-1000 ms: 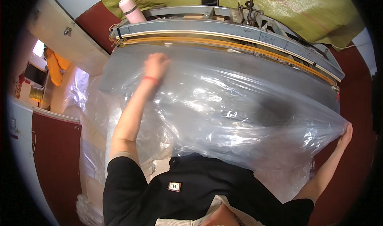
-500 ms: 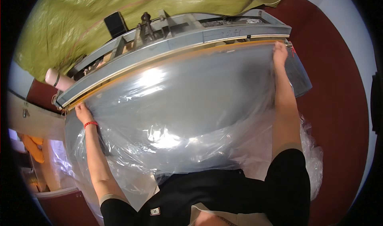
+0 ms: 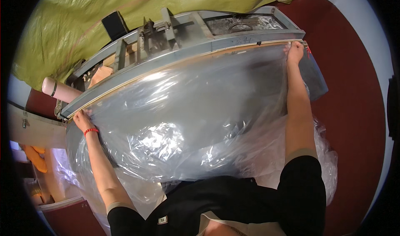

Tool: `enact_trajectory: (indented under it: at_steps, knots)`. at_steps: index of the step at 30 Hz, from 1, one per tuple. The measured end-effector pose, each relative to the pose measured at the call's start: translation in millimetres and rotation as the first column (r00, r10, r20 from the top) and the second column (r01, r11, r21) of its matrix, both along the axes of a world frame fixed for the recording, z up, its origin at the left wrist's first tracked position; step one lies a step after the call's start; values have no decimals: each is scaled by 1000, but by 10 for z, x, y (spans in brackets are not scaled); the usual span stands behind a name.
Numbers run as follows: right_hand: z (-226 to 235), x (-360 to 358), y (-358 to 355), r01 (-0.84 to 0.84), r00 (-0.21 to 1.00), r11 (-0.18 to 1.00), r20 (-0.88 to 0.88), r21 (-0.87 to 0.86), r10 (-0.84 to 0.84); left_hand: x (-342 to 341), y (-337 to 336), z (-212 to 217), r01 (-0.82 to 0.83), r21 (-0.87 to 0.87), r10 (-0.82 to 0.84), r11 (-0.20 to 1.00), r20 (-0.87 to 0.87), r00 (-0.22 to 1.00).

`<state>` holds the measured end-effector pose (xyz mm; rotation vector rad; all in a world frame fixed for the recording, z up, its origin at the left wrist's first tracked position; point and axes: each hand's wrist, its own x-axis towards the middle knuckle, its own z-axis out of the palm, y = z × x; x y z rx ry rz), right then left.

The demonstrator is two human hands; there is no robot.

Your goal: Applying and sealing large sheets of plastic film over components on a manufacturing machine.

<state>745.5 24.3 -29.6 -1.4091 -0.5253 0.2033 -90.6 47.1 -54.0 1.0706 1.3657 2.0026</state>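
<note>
A wide sheet of clear plastic film lies stretched over a grey machine table in front of me. My left hand, with a red band on the wrist, grips the film's far left corner against the long metal bar of the machine. At the far right end of that bar my right hand pinches the film's other corner. Both arms are spread wide, and the film between them is taut and glossy, with wrinkles near my body.
Behind the bar stands the grey metal frame of the machine with a black box on it. A yellow-green tarp hangs beyond. A pink bottle lies at the left end. Red floor runs along the right.
Both hands have carried the film's edge outward to the ends of the bar; the view has swung left and tilted, and the sheet now lies flatter and tauter.
</note>
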Motion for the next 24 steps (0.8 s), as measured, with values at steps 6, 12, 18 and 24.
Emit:
enact_trajectory:
  at_steps: [6,12,18,24]
  knots:
    - [-92,192,57,-16,999,1000,41,-1,16,180,-35,86,-72,-67,76,995,56,996]
    - [759,-1581,-70,94,627,976,749,198,-213,440,-689,561,172,-150,-208,974,-278,938]
    - [981,-3899,-459,-523,171,840,949,-141,266,458,-1514,1080,156,115,-123,981,-253,960]
    - [523,-3930,-654,-911,121,226,301,-345,946,-59,-1779,817,-208,-141,62,968,-668,742]
